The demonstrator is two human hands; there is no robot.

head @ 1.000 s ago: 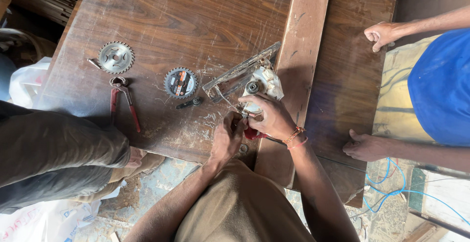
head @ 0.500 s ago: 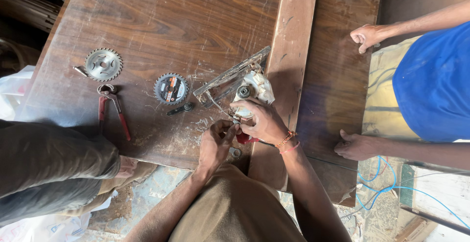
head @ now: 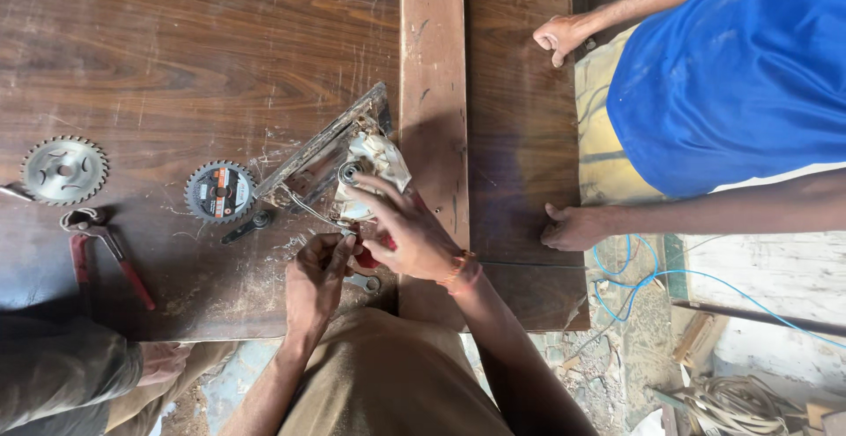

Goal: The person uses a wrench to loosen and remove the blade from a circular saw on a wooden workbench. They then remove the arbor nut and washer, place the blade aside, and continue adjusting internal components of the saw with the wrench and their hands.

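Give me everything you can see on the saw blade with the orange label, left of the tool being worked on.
The labelled saw blade is a small toothed disc of dark grey metal with an orange and black round label at its centre. It lies flat on the dark wooden table, untouched by either hand. A small dark wrench lies beside its lower right edge, and the opened power tool sits just to its right. A bare blade lies further left.

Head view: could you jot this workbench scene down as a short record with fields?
Surface: dark wooden table
Left hand: at the near edge, fingers on the small metal parts of the tool
Right hand: resting on the dusty circular saw, red part beneath
Loose blades: plain saw blade; saw blade with label
Other tool: red-handled pliers
Nearby: person in blue shirt, both hands on the table
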